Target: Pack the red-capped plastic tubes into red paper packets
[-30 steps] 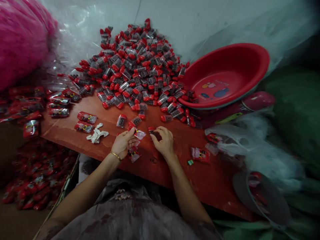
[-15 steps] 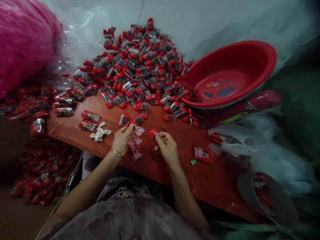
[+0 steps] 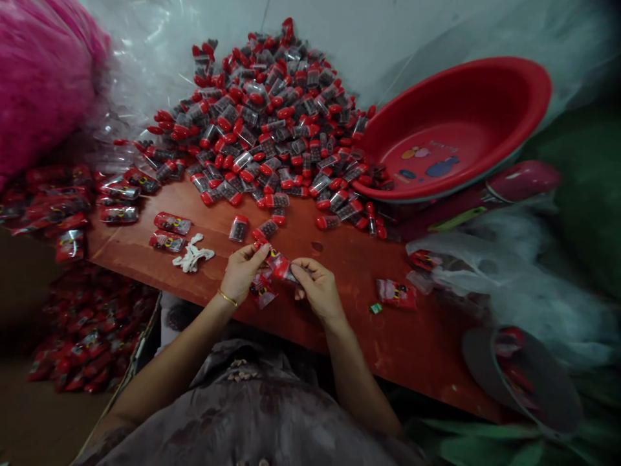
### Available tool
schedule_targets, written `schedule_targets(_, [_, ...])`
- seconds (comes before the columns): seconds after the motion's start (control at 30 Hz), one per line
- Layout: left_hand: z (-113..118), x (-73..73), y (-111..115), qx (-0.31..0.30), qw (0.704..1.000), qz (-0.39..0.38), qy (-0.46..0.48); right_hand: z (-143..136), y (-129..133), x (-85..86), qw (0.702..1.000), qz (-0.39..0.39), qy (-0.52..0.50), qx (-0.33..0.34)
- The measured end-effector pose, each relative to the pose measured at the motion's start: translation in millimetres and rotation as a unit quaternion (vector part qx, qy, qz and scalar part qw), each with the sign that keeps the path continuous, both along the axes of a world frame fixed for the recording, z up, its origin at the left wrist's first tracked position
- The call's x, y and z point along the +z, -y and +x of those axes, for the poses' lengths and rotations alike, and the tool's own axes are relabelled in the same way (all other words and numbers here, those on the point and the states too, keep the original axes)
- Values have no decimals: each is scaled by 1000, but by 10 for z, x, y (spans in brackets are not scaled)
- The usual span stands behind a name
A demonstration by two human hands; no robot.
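Observation:
My left hand pinches one end of a small red printed plastic pouch. My right hand is closed at the pouch's other end, on a small red-capped clear bottle with dark contents. The bottle's red cap seems to be inside or against the pouch; fingers and film partly hide it. Beneath the pouch, another red printed pouch lies on the table. Just beyond my hands, a red-capped bottle stands apart from a large heap of similar bottles.
A red basin leans right of the heap. Left on the reddish table are filled pouches and a crumpled white piece. A pile of red packets lies below left. Clear plastic bags and a grey container are at right.
My right hand has brought the red-capped bottle left to the pouch in my left hand, and the two now meet. The view has shifted slightly.

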State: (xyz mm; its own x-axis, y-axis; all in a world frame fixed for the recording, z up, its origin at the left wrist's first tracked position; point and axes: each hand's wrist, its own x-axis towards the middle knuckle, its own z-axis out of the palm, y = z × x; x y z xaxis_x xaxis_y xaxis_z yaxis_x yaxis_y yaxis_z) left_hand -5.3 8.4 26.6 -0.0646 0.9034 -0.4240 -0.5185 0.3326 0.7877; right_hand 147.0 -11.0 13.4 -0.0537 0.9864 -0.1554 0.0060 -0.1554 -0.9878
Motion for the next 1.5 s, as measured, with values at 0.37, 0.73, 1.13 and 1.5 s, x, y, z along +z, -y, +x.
schedule_targets(0.37, [261, 13, 67, 42, 996, -19, 83, -185, 14, -51, 989, 96, 57, -100])
schedule_targets(0.73, [367, -40, 115, 98, 988, -7, 116, -345, 41, -104, 984, 76, -47, -154])
schedule_targets(1.13, [326, -53, 130, 146, 986, 11, 76, -325, 67, -19, 985, 94, -16, -145])
schedule_targets(1.5, [201, 9, 123, -42, 997, -19, 64, -293, 112, -23, 970, 160, 95, -154])
